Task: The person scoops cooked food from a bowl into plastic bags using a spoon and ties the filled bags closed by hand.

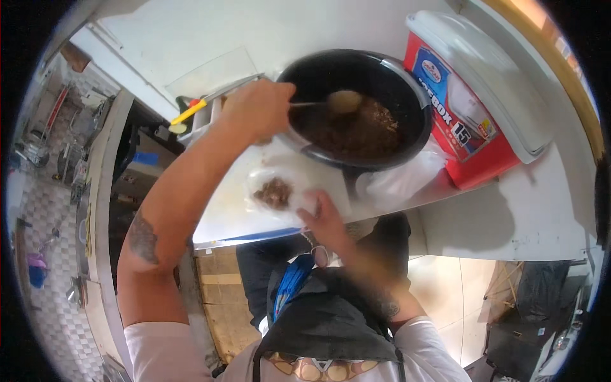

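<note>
My left hand (260, 107) grips the thin handle of a ladle (346, 101). The ladle's bowl hangs inside a large black pot (415, 138), above brown ground or chopped food (365, 131). Nearer to me, a clear plastic bag or container (255, 181) with a small portion of brown food (275, 193) rests on a white cutting board (229, 205). My right hand (327, 217) is at the right edge of that plastic, thumb and fingers partly spread. Blur hides whether the fingers pinch it.
A red ice box with a white lid (477, 119) stands right of the pot. Crumpled clear plastic bags (405, 179) lie between them at the table's front. Left of the pot, a yellow-handled knife (188, 113) lies across a metal tray (203, 122).
</note>
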Action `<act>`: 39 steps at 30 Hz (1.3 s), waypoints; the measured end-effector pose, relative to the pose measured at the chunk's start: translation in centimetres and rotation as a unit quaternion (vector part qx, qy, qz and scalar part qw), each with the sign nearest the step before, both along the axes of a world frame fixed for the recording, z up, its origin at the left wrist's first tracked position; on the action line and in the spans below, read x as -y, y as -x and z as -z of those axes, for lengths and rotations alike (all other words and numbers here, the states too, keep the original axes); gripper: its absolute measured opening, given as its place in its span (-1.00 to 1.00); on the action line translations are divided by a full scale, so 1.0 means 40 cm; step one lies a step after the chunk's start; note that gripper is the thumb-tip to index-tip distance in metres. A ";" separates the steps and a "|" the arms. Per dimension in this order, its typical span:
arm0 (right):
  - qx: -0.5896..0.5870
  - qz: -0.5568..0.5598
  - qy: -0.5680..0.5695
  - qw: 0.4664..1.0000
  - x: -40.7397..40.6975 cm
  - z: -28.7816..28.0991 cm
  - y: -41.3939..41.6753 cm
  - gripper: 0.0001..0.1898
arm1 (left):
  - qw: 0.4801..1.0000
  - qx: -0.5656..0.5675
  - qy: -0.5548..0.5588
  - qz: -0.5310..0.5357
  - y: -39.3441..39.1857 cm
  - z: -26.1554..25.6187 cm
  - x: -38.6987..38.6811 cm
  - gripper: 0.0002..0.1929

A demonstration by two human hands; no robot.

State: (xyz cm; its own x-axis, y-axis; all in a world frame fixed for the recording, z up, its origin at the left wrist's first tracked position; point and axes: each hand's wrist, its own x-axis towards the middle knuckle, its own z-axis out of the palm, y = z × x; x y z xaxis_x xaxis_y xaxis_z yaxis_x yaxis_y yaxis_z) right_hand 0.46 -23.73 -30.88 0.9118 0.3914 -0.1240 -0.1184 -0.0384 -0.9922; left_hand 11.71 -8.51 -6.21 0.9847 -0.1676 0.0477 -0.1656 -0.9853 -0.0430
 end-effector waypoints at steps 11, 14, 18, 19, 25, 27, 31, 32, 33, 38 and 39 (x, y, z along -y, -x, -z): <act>0.035 -0.022 -0.051 0.998 0.008 -0.010 0.002 -0.51 | 0.998 -0.009 -0.050 0.039 -0.090 0.084 0.043 -0.87; 0.029 -0.014 -0.049 0.998 0.008 -0.018 0.003 -0.50 | 0.998 0.021 -0.011 0.060 -0.093 0.105 0.041 -0.86; 0.053 -0.005 -0.036 0.998 0.011 -0.008 0.002 -0.51 | 0.999 -0.025 0.036 0.006 -0.098 0.083 0.027 -0.85; 0.089 0.007 -0.023 0.996 0.008 0.002 0.002 -0.52 | 0.998 -0.030 0.059 0.013 -0.098 0.084 0.014 -0.84; 0.032 -0.011 -0.016 0.999 0.007 -0.003 0.002 -0.50 | 0.990 0.004 0.142 0.022 -0.050 0.064 -0.029 -0.82; -0.010 -0.008 -0.027 1.000 0.012 -0.031 0.001 -0.49 | 0.989 0.005 0.149 0.008 -0.025 0.041 -0.041 -0.81; 0.017 0.021 -0.045 0.999 -0.001 -0.008 0.001 -0.48 | 0.986 0.010 0.169 0.001 0.046 -0.019 -0.069 -0.78; 0.040 0.030 -0.048 0.998 -0.004 0.003 0.004 -0.47 | 0.986 0.014 0.165 -0.008 0.068 -0.039 -0.077 -0.78; 0.045 0.027 -0.071 0.996 -0.007 0.003 0.006 -0.46 | 0.986 0.016 0.165 -0.012 0.090 -0.058 -0.091 -0.78; 0.045 0.008 -0.018 0.999 -0.015 0.035 -0.005 -0.41 | 0.986 0.010 0.164 -0.032 0.224 -0.161 -0.152 -0.80; 0.069 0.017 -0.006 0.997 -0.017 0.044 -0.008 -0.40 | 0.987 0.021 0.154 -0.035 0.257 -0.183 -0.166 -0.80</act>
